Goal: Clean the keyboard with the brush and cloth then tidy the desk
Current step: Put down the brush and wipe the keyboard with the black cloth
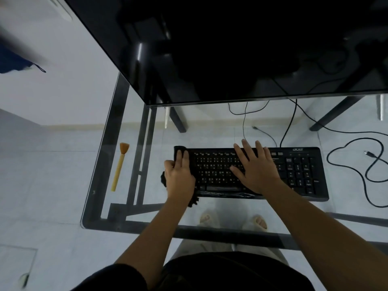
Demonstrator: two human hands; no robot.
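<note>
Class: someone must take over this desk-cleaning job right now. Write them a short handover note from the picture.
Left hand: pressing the dark cloth on the keyboard's left end.
Right hand: flat on the middle keys, steadying it, holding nothing.
Brush: lying apart on the glass desk, left of the keyboard.
Done: cannot tell if brushing happened.
Left: finish wiping, then tidy the desk.

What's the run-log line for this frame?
phase: cloth wipe | left hand: pressing black cloth on keyboard left end | right hand: flat on keys, steadying | brush: idle on glass desk, left of keyboard
</note>
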